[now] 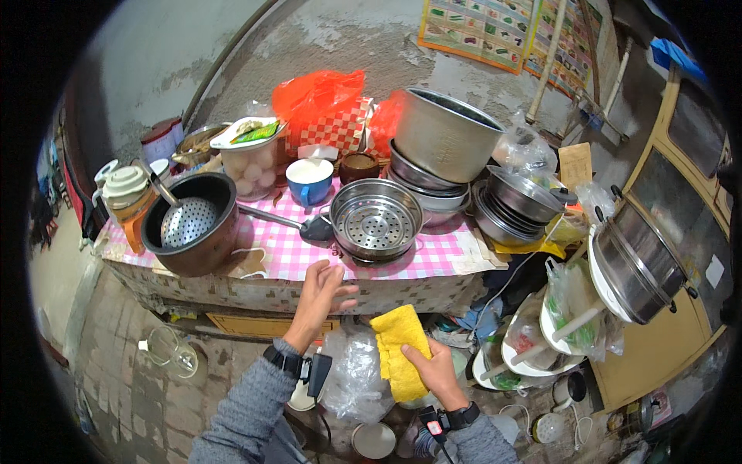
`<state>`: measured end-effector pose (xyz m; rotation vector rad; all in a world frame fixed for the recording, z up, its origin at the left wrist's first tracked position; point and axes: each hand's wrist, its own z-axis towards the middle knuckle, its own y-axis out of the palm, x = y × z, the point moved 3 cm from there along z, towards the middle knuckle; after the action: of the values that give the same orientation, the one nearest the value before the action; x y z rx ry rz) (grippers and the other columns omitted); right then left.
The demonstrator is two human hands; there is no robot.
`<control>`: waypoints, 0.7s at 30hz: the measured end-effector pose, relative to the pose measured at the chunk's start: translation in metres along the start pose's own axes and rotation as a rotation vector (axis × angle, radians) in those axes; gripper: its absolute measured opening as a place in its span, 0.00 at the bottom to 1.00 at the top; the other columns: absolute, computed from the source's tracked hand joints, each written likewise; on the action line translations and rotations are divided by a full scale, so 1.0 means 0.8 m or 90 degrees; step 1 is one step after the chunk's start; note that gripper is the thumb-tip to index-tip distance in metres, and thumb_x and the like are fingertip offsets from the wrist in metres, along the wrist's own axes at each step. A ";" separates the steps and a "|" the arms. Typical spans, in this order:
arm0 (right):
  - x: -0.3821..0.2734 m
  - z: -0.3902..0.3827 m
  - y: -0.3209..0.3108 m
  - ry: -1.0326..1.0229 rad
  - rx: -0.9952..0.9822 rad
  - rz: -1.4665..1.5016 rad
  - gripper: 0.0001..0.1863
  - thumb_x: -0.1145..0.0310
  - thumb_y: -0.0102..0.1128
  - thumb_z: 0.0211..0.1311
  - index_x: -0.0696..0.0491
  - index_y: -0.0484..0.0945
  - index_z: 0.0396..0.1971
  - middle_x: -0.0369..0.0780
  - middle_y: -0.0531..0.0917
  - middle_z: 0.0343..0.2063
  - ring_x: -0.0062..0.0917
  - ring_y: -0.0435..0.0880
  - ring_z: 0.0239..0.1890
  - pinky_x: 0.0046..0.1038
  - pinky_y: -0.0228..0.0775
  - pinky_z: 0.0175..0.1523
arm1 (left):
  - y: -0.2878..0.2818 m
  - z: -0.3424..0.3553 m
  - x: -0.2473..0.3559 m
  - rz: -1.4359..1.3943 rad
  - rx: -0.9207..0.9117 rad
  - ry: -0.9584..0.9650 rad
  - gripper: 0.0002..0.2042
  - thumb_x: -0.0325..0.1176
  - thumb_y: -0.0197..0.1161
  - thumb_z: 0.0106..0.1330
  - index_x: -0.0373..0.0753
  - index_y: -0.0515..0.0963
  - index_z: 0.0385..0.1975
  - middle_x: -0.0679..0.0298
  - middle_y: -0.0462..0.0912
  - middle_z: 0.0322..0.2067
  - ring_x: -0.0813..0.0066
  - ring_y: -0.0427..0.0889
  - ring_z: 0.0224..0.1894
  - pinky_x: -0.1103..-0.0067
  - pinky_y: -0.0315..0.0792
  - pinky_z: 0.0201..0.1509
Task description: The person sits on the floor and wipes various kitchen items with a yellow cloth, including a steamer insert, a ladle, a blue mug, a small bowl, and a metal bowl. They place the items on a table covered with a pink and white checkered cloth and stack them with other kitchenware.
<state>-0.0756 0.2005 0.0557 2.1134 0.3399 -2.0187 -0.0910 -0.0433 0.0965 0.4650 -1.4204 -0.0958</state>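
Observation:
My right hand point(440, 373) grips a folded yellow cloth point(400, 352) in front of the table's near edge. Empty, with its fingers apart, my left hand point(319, 298) is raised just before the pink checked tablecloth point(290, 259). Beyond it stands a round metal steamer pot point(376, 220) with a perforated insert. A dark-headed spatula point(313, 226) lies left of the steamer. Farther left is a deep dark pot point(202, 232), and a metal skimmer point(188, 220) rests inside it.
Behind are a blue cup point(309, 182), a tub of eggs point(251, 162) and a big metal pot point(447, 135) on stacked bowls. More metal basins point(514, 205) sit to the right. A tiered white rack point(576, 329) holds a steamer pot point(640, 259) on top. Plastic bags point(352, 379) hang below the table.

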 end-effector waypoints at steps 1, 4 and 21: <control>-0.007 0.002 -0.003 -0.023 0.008 0.029 0.13 0.69 0.62 0.61 0.63 0.78 0.40 0.37 0.83 0.34 0.17 0.81 0.33 0.22 0.73 0.37 | 0.008 0.014 0.007 0.004 0.012 -0.038 0.35 0.50 0.57 0.67 0.34 0.47 0.62 0.49 0.60 0.59 0.58 0.79 0.47 0.68 0.79 0.45; -0.028 0.003 -0.023 -0.073 0.049 0.092 0.12 0.71 0.61 0.62 0.63 0.78 0.41 0.37 0.84 0.34 0.16 0.81 0.32 0.21 0.73 0.37 | 0.035 0.060 0.023 0.005 0.007 -0.125 0.42 0.57 0.57 0.63 0.33 0.44 0.63 0.46 0.57 0.60 0.54 0.79 0.46 0.65 0.80 0.46; -0.065 -0.021 -0.135 -0.141 0.264 0.332 0.13 0.70 0.59 0.63 0.63 0.77 0.43 0.38 0.83 0.38 0.19 0.81 0.35 0.23 0.73 0.41 | 0.051 0.089 0.017 0.053 0.066 -0.232 0.16 0.23 0.47 0.55 0.26 0.68 0.44 0.49 0.79 0.37 0.50 0.84 0.33 0.72 0.76 0.22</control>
<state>-0.0941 0.3070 0.1102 1.8741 -0.6484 -2.0754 -0.1659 -0.0291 0.1293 0.4901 -1.8064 -0.0408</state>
